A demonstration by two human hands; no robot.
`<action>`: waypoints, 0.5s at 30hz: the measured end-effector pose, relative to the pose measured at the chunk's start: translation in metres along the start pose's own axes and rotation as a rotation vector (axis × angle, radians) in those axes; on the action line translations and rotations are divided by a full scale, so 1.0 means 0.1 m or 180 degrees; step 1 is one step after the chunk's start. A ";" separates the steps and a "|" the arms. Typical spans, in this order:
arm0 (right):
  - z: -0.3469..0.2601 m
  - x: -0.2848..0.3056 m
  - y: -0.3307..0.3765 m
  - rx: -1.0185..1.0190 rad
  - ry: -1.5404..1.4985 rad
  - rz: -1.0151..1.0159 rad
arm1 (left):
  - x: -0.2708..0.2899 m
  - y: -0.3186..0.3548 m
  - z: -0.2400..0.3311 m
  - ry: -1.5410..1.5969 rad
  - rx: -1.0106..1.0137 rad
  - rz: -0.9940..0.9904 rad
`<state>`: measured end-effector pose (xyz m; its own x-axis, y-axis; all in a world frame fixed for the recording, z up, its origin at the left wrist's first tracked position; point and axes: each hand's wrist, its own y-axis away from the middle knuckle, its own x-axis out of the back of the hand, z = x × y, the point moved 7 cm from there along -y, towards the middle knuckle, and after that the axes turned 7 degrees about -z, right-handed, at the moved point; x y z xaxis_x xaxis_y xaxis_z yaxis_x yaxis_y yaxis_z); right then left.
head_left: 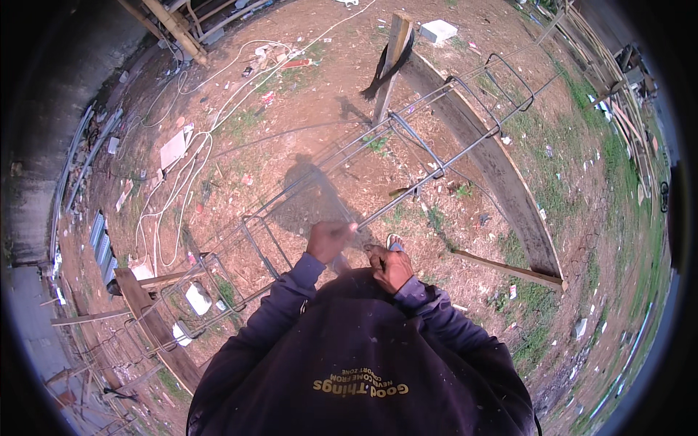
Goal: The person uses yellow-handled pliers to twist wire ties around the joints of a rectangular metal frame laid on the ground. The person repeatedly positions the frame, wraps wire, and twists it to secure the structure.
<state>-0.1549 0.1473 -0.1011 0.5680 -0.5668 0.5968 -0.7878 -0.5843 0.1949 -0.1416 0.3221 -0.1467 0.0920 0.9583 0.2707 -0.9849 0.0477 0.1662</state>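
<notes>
Gripping the rebar cage, both hands meet at its near rod.

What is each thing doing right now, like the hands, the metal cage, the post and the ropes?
left hand: closed on a cage bar
right hand: closed, at the cage bar
rebar cage: lying lengthwise, raised off the ground
wooden post: upright, black strap draped on it
white cords: loose on the dirt
</notes>
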 end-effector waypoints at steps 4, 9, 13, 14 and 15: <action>-0.11 0.11 -0.01 0.0370 0.0046 -0.0039 | -0.01 0.01 0.07 -0.0151 -0.0182 0.0221; -0.25 0.20 -0.14 0.0757 0.0605 -0.0726 | -0.06 0.10 0.14 -0.0775 -0.0114 0.0405; -0.25 0.29 -0.20 0.0826 0.0625 -0.1045 | -0.09 0.21 0.22 -0.0926 -0.0230 0.0605; -0.25 0.30 -0.19 0.0827 0.0613 -0.1060 | -0.11 0.23 0.26 -0.0991 -0.0365 0.0680; -0.25 0.32 -0.18 0.0844 0.0596 -0.1034 | -0.12 0.25 0.28 -0.1028 -0.0397 0.0764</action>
<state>-0.1285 0.1547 -0.0659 0.7034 -0.2291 0.6729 -0.4740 -0.8566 0.2038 -0.1631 0.3041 -0.1188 -0.1205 0.8097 0.5744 -0.9924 -0.1133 -0.0486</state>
